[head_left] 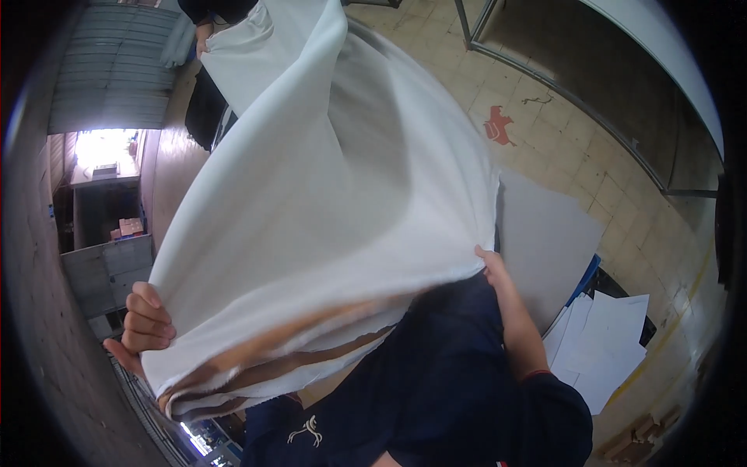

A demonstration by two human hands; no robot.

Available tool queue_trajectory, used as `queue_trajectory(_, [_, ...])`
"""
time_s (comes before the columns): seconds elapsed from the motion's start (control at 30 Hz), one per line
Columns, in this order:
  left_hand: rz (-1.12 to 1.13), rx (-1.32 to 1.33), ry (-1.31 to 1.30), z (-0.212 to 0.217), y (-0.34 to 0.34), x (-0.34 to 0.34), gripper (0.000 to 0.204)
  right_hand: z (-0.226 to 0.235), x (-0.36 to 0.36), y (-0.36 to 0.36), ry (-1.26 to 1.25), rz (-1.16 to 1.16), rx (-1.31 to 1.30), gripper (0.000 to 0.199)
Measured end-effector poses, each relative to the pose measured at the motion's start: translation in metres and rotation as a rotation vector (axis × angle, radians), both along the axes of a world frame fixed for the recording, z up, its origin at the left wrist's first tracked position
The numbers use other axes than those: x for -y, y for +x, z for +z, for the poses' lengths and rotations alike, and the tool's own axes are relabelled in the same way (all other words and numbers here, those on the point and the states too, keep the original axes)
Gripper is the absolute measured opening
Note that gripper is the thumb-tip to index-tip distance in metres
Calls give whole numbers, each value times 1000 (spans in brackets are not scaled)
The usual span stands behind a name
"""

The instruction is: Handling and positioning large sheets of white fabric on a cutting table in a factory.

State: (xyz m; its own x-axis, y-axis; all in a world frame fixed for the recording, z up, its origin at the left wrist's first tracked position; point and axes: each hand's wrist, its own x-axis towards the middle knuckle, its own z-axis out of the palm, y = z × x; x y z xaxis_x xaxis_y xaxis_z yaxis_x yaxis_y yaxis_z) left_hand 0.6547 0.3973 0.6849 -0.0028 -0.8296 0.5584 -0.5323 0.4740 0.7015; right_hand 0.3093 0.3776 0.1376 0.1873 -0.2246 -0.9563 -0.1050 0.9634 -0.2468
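Note:
A large white cloth (334, 194) is stretched out in front of me and fills the middle of the view. My left hand (145, 321) is closed on its lower left edge, where the hem bunches into folds. My right hand (492, 265) grips the edge at the right, fingers tucked under the fabric. Another person's hand (204, 37), at the top left below dark clothing, holds the cloth's far end. My navy shirt (443, 389) shows below the cloth.
A grey board (548, 241) lies to the right, with several white sheets of paper (603, 346) beside it. Beyond is a tiled floor with a red mark (498, 124) and a metal frame (560, 86). A brown wooden surface (167, 183) lies left.

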Motion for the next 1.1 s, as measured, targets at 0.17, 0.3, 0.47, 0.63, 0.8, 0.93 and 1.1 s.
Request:
queue_trajectory(0.17, [-118,47,-182,33,-7,-8,61,-3,18,21,12,-479,441,52])
queue_trajectory(0.3, [-77,8,-135,40,-11,-12,62,-14,57,17,140,-611,546,53])
queue_trajectory(0.47, [-121,-51,-190,48,-18,-6,62,-68,94,66,108,-617,422,53])
queue_trajectory(0.63, [81,-33,-175,100,-31,-37,59,-67,91,146,261,-701,472,46])
queue_trajectory(0.8, [309,48,-208,164,-43,-102,57,-80,60,216,268,-552,498,45])
queue_trajectory(0.93, [219,76,-113,178,-53,-109,58,-107,9,236,271,-449,472,44])
queue_trajectory(1.1, [305,108,-99,175,-42,-119,62,-171,-10,205,308,-355,400,42])
